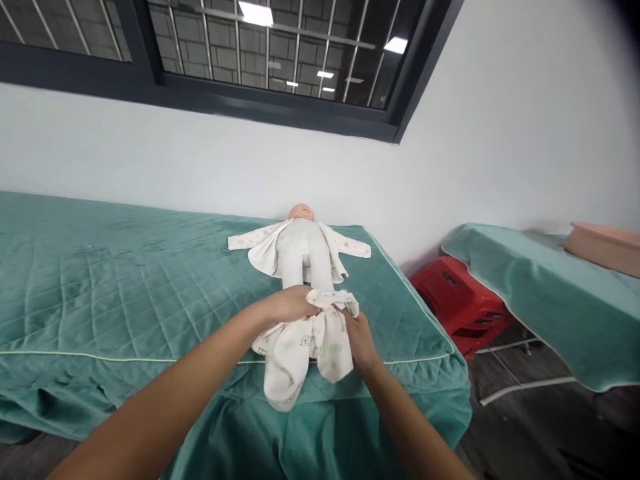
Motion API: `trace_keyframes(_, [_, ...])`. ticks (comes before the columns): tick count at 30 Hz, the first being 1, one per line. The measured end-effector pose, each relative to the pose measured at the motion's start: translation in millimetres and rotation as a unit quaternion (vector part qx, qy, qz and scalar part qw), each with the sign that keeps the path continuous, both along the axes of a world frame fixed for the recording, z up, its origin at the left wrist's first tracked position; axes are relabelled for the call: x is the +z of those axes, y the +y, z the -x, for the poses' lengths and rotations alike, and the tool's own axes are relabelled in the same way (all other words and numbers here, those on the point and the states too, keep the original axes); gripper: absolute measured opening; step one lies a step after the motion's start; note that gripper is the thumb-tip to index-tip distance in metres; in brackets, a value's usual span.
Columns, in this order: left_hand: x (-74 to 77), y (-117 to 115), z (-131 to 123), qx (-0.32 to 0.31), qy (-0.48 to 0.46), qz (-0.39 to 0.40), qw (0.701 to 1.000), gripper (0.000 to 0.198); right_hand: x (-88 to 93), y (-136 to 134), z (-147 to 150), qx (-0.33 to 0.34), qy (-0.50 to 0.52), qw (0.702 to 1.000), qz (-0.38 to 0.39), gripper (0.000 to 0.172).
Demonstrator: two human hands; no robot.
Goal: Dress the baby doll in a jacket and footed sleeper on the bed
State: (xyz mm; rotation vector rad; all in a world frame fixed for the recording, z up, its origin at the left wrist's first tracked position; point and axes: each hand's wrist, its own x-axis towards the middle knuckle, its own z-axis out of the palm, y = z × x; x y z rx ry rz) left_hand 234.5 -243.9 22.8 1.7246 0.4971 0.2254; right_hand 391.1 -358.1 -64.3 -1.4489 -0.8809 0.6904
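A baby doll [305, 243] lies on its back on the green quilted bed, its head toward the wall and its legs toward me. An open white baby jacket [265, 257] is spread under it, with the sleeves out to both sides. At the doll's feet, white printed baby pants [290, 363] hang over the bed's front edge, their waistband bunched. My left hand [290, 305] grips the waistband from the left. On its right side, my right hand [359, 337] is closed on the same pants. The doll's feet are hidden behind the cloth.
The green bedspread [125, 280] stretches far to the left. On the right, a red plastic stool [457, 303] stands between the bed and a green-covered table [540, 280] bearing a pink basin [605, 247]. A barred window [280, 53] is above the wall.
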Motion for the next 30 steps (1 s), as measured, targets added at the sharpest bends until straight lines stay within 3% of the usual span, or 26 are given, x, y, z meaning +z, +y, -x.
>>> trace_keyframes(4, [-2.1,17,7,-0.066,-0.047,0.264,0.961,0.043,-5.8,13,-6,-0.056,0.038,0.994,-0.081,0.028])
trace_keyframes(6, [-3.4,28,6,-0.076,-0.069,0.316,0.943,0.050,-3.6,23,-10,-0.089,0.020,0.991,-0.096,0.024])
trace_keyframes(9, [-2.6,45,-1,-0.053,-0.089,0.314,0.944,0.047,2.5,37,-17,-0.098,-0.026,0.988,-0.116,0.023])
trace_keyframes(13, [3.1,65,-15,0.012,-0.100,0.255,0.962,0.037,9.6,54,-30,-0.071,-0.080,0.989,-0.105,0.020])
trace_keyframes(16, [8.5,77,-28,0.061,-0.078,0.168,0.981,0.031,11.8,67,-41,-0.056,-0.081,0.992,-0.080,0.016])
trace_keyframes(20, [10.6,91,-45,0.126,-0.060,-0.067,0.988,0.022,11.2,82,-52,-0.041,-0.077,0.995,-0.050,0.029])
trace_keyframes(22, [7.6,95,-53,0.144,-0.067,-0.191,0.969,0.017,9.8,89,-54,-0.038,-0.082,0.995,-0.043,0.036])
trace_keyframes(24, [2.6,98,-58,0.161,-0.075,-0.260,0.949,0.013,8.1,95,-56,-0.042,-0.090,0.994,-0.041,0.038])
trace_keyframes(27, [-7.2,101,-60,0.195,-0.092,-0.281,0.935,0.014,5.6,105,-60,-0.067,-0.123,0.989,-0.047,0.032])
trace_keyframes(30, [-20.9,109,-54,0.223,-0.111,-0.217,0.944,0.018,4.3,113,-64,-0.081,-0.169,0.981,-0.057,0.023])
